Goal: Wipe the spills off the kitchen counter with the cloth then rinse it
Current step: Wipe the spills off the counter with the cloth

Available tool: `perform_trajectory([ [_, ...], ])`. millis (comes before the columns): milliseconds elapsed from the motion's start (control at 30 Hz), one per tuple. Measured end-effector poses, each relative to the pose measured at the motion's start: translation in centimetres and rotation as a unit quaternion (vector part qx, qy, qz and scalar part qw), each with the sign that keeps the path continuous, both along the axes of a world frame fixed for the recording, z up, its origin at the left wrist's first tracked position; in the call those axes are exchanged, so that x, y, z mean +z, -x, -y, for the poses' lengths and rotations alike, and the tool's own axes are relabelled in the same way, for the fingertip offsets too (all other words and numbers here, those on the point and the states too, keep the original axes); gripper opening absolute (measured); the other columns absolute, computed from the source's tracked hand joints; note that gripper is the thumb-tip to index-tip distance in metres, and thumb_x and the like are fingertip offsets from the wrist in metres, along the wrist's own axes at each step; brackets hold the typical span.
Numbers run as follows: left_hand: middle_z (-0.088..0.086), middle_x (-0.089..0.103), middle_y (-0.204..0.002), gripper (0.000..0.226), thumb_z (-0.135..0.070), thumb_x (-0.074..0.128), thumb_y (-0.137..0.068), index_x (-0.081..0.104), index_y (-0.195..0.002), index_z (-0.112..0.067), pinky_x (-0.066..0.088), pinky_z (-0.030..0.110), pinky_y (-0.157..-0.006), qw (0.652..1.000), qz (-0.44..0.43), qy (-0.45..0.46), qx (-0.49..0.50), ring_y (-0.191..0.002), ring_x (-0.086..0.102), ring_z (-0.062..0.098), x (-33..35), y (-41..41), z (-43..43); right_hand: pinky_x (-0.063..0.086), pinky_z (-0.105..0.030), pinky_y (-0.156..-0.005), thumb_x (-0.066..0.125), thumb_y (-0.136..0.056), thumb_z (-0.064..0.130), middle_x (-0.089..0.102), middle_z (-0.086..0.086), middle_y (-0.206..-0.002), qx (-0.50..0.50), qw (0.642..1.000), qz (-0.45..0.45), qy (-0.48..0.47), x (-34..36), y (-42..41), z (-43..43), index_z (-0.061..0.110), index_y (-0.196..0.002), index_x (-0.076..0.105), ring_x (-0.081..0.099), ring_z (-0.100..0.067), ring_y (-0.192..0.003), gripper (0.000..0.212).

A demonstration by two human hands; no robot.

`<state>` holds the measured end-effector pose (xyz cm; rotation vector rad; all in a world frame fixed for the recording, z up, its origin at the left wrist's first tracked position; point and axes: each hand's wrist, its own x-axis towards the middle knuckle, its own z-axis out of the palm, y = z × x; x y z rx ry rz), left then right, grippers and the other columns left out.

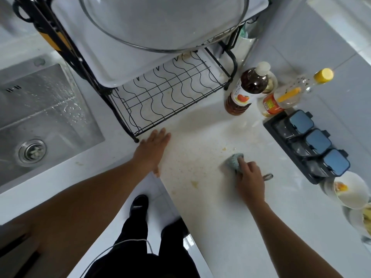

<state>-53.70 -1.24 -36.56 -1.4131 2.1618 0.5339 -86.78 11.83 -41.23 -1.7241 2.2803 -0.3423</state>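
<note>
Evidently soft, light and probably damp, the cloth (pixel 233 161) lies bunched on the counter (pixel 216 217), right of centre. The right hand (pixel 249 180) grips it from above with curled fingers, a sensible hold for pressing. The left hand (pixel 154 147) rests flat, fingers straight, beside the dish rack (pixel 160 97).

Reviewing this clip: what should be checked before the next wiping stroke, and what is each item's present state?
1. Grip: the right hand holds the cloth against the counter: ok.
2. Support: the left hand lies flat beside the dish rack, apart from the cloth: ok.
3. Spills gone: not ok. There is a yellowish stain near the edge and a small blob ahead of the cloth.
4. Obstacles: the dark bottle is upright, apart from the cloth: ok.
5. Rinsing: the sink basin is free: ok. Tap running: cannot tell.
</note>
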Motion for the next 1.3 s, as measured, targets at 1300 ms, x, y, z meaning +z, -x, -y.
perform_trajectory([
  [1300,0.011,-0.024,-0.164,0.152,-0.035,0.095,-0.059,-0.02,-0.156,-0.013,0.02,0.055,-0.121,1.0,0.012,0.012,-0.01,-0.153,-0.012,0.035,0.4,0.0,-0.2,0.049,-0.046,-0.069,0.057,-0.092,0.012,0.055,-0.019,-0.108,-0.204,0.978,-0.001,-0.047,1.1,-9.0,-2.9,0.009,-0.141,0.049,0.053,-0.039,-0.099,0.051],
])
